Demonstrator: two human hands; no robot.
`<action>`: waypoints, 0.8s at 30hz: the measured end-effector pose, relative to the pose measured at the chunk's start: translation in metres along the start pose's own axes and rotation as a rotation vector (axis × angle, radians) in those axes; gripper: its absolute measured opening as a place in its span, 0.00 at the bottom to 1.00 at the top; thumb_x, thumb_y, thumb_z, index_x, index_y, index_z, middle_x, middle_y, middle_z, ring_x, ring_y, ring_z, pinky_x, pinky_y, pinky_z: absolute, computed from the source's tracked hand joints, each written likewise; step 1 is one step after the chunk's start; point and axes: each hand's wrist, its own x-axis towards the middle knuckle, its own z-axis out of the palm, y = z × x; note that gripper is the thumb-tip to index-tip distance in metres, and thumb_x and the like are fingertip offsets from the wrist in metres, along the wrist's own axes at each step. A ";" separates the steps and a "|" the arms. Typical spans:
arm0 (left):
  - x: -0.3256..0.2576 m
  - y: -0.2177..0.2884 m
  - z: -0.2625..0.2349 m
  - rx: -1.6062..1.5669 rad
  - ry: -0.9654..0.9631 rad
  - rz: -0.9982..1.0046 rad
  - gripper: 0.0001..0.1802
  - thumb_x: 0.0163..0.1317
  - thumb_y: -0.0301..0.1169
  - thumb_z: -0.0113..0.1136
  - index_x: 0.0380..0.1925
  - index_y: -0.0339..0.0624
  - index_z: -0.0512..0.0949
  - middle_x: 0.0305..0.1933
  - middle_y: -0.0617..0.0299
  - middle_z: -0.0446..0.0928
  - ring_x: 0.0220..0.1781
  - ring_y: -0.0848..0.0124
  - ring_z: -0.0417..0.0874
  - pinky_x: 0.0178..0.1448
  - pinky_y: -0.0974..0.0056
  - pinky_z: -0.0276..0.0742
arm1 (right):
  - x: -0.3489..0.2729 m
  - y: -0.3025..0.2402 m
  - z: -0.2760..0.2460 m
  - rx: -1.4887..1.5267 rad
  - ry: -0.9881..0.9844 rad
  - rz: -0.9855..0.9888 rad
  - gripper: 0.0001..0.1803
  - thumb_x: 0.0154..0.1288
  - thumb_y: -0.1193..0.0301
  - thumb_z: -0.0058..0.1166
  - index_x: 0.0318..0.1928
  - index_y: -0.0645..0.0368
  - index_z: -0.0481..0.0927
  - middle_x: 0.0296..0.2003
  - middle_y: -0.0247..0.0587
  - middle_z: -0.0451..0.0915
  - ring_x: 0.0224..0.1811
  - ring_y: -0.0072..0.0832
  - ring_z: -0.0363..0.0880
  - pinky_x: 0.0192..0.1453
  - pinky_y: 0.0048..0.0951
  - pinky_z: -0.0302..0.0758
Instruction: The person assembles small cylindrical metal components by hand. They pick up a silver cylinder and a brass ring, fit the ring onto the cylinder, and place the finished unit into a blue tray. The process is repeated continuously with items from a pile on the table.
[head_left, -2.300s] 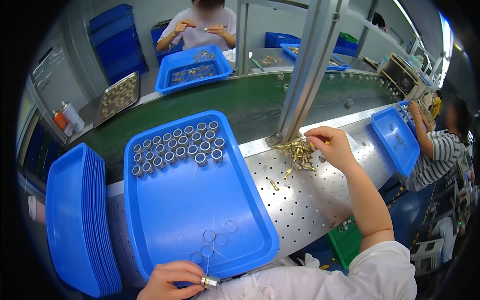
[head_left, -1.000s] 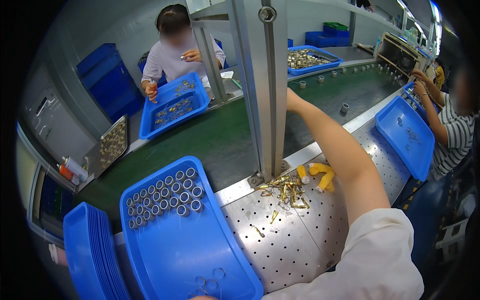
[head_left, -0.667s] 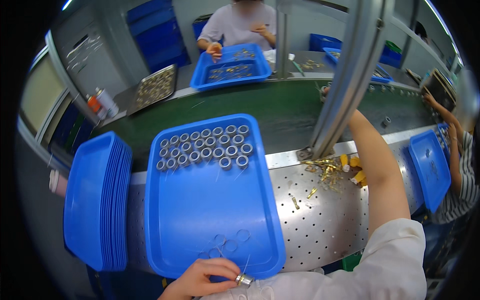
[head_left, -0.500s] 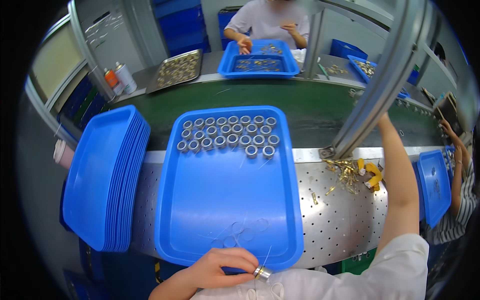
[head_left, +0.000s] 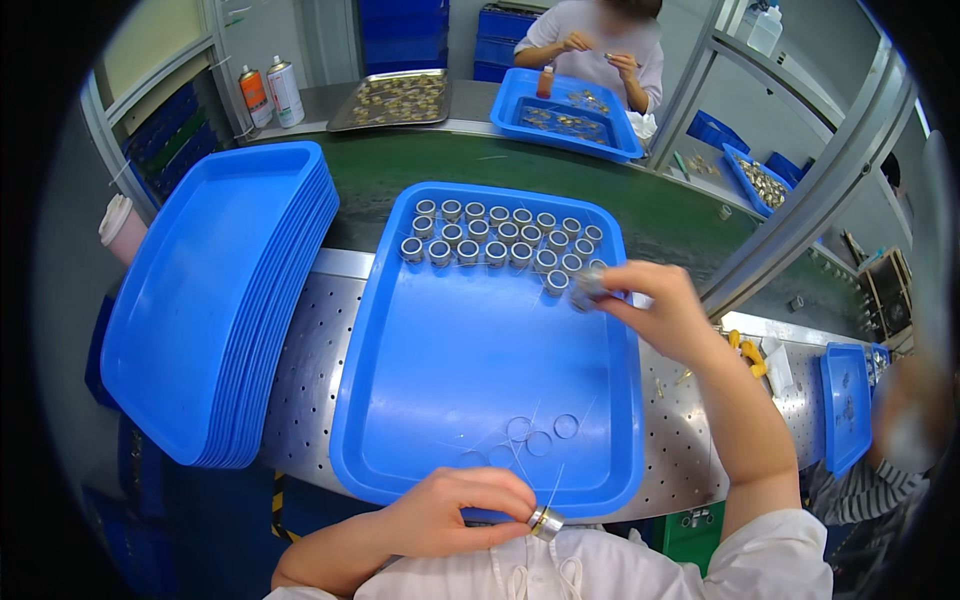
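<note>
In front of me lies a large blue tray with several rows of short silver metal cylinders along its far side. My left hand, at the tray's near edge, pinches a metal cylinder that has a gold-coloured band and a thin wire sticking up. At the right end of the rows, my right hand has its fingers closed on another metal cylinder, smeared by motion. Thin clear rings and fine strands lie in the near part of the tray.
Stacked blue trays stand at left. A green belt runs behind my tray. Across it are a metal tray of small parts, two spray cans and a person at another blue tray. A metal post rises at right.
My right hand has come back from over the belt at far right to the cylinder rows and now holds a cylinder. My left hand keeps its cylinder. The view has shifted.
</note>
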 end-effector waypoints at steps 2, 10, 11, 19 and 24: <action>-0.001 0.001 -0.001 -0.004 -0.007 0.022 0.07 0.54 0.22 0.62 0.35 0.36 0.80 0.39 0.58 0.78 0.40 0.68 0.79 0.43 0.69 0.74 | 0.030 0.004 0.022 -0.184 -0.066 -0.132 0.14 0.48 0.78 0.60 0.39 0.53 0.82 0.29 0.41 0.80 0.33 0.34 0.79 0.38 0.31 0.75; -0.005 -0.016 -0.001 -0.072 -0.046 0.082 0.07 0.55 0.24 0.61 0.35 0.38 0.81 0.40 0.59 0.78 0.41 0.69 0.79 0.44 0.68 0.74 | 0.053 0.017 0.060 -0.353 -0.168 -0.179 0.14 0.46 0.75 0.62 0.38 0.52 0.82 0.27 0.39 0.75 0.35 0.35 0.76 0.38 0.34 0.74; -0.005 -0.015 -0.002 -0.072 -0.052 0.073 0.07 0.55 0.24 0.62 0.34 0.38 0.81 0.41 0.58 0.78 0.41 0.69 0.80 0.44 0.68 0.75 | 0.053 0.014 0.058 -0.363 -0.172 -0.174 0.14 0.47 0.75 0.62 0.38 0.52 0.82 0.26 0.39 0.75 0.35 0.35 0.75 0.39 0.34 0.74; -0.005 -0.015 -0.004 -0.079 -0.078 0.056 0.07 0.54 0.23 0.63 0.34 0.38 0.81 0.40 0.58 0.79 0.42 0.68 0.80 0.45 0.68 0.75 | 0.061 0.005 0.055 -0.221 -0.152 -0.182 0.08 0.52 0.71 0.61 0.35 0.58 0.82 0.31 0.37 0.74 0.39 0.34 0.71 0.44 0.31 0.72; -0.006 -0.014 -0.004 -0.067 -0.076 0.068 0.06 0.54 0.23 0.63 0.33 0.37 0.81 0.40 0.57 0.79 0.42 0.68 0.80 0.45 0.67 0.75 | 0.066 0.009 0.074 -0.224 -0.222 -0.253 0.07 0.51 0.71 0.61 0.32 0.58 0.83 0.33 0.36 0.74 0.41 0.33 0.70 0.46 0.31 0.71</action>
